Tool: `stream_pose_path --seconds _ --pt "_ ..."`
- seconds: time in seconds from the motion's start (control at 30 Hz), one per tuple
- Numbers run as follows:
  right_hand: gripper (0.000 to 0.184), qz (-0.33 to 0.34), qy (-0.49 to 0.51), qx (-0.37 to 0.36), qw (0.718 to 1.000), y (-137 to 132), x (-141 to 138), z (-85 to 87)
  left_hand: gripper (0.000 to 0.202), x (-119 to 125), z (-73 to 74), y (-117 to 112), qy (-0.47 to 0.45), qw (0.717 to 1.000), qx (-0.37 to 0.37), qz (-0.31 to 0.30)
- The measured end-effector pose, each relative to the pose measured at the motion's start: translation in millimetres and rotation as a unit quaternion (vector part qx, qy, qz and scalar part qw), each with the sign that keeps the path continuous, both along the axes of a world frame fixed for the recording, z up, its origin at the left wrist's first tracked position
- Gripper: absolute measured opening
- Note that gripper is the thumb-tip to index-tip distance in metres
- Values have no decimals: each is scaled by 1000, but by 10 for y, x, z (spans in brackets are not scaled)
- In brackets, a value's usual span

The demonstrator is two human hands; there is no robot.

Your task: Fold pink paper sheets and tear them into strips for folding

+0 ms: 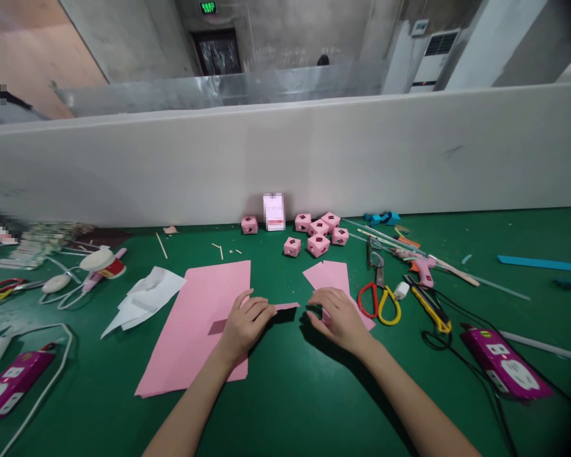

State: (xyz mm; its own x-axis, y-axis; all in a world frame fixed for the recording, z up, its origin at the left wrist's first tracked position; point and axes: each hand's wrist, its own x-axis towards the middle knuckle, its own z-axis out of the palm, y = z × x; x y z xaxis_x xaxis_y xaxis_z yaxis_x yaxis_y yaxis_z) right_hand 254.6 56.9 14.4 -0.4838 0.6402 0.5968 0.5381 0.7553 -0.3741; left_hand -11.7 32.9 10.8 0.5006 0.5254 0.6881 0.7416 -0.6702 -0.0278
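Observation:
My left hand [245,322] rests over the right edge of a large pink paper sheet [195,327], fingers curled and pinching a small folded pink paper strip [285,306]. My right hand [337,317] lies over the lower corner of a smaller stack of pink paper [330,277], fingers bent down towards the strip's other end. Between the two hands the strip sits just above the green table [290,393]. Several finished pink paper cubes [318,233] stand near the white wall behind.
Red-and-yellow scissors [378,298], a yellow utility knife [431,306] and a pink glue gun [423,270] lie to the right, with a purple power strip [507,363]. On the left are white paper scraps [145,298], a tape roll [102,260] and another purple power strip [14,381].

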Motion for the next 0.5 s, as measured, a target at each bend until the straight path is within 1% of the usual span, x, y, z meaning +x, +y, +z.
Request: stream_pose_path --seconds 0.07,0.2,0.5 --pt "22 8 -8 15 1000 -30 -60 -40 13 37 -17 -13 2 1000 4 -6" --pt "13 23 -12 45 999 -78 -170 -93 12 115 -37 -46 5 1000 5 -19" --pt "9 -9 13 21 1000 -97 -136 -41 11 143 -57 -60 11 1000 -8 -22"
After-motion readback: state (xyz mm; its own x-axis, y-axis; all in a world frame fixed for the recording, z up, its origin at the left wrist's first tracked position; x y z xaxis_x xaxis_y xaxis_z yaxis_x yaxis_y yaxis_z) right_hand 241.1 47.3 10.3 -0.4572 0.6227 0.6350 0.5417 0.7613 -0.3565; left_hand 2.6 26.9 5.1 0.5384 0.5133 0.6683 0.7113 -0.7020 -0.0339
